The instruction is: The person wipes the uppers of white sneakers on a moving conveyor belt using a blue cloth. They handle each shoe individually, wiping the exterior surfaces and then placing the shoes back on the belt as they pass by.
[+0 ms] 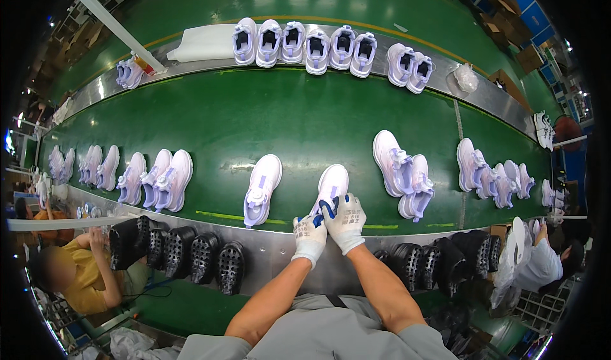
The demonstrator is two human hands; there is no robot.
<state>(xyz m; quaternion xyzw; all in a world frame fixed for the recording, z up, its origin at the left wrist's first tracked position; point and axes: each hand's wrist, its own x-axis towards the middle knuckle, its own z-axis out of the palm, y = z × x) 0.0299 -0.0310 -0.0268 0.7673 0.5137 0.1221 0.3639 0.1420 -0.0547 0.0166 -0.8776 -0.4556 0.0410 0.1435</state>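
Observation:
A white and lavender sneaker [333, 184] lies on the green conveyor belt [286, 107] before me, toe pointing away. Both my hands wear white knit gloves with blue fingertips and printed writing. My left hand [309, 236] grips the rear of this shoe by its collar. Against it, my right hand [346, 217] has its bent fingers on the tongue and collar area. The gloves hide the shoe's opening and heel. A matching sneaker [263, 188] with a dial on its tongue sits to the left. To the right stands another pair, the larger-looking shoe [391, 162] behind.
More sneakers [174, 178] line the belt on both sides. Several stand on the far metal ledge [191, 63] beside white sheeting [205, 42]. Black shoe lasts [205, 257] hang along the near metal edge [267, 245]. Co-workers sit at left [90, 283] and right [539, 267].

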